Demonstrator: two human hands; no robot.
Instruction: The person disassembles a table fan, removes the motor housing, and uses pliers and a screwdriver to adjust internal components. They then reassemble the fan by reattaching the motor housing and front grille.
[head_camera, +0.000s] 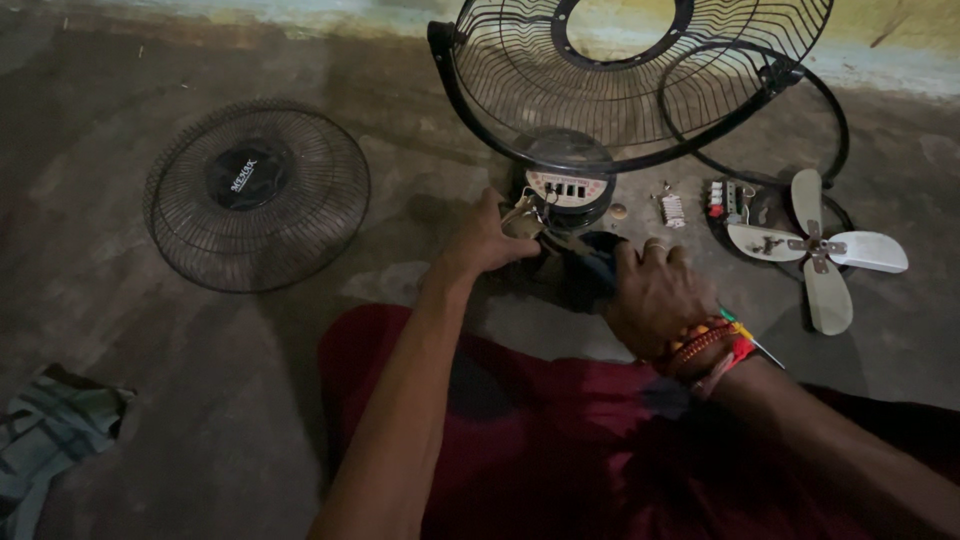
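Note:
A fan lies taken apart on the concrete floor. My left hand (490, 240) grips the dark fan base (565, 195) by its edge, just below the white switch panel. My right hand (655, 295) is closed around a tool handle with a blue part at the fingers; the handle's green and red end (745, 335) sticks out past my wrist, which wears red and yellow thread bands. The rear wire guard (620, 75) stands tilted up behind the base.
The front wire guard (255, 195) lies flat at the left. A white three-blade fan blade (820, 250) rests on a dark plate at the right, next to a small circuit part (725, 200) and a spring-like piece (673, 208). Striped cloth (50, 440) lies bottom left. My red-clad legs fill the foreground.

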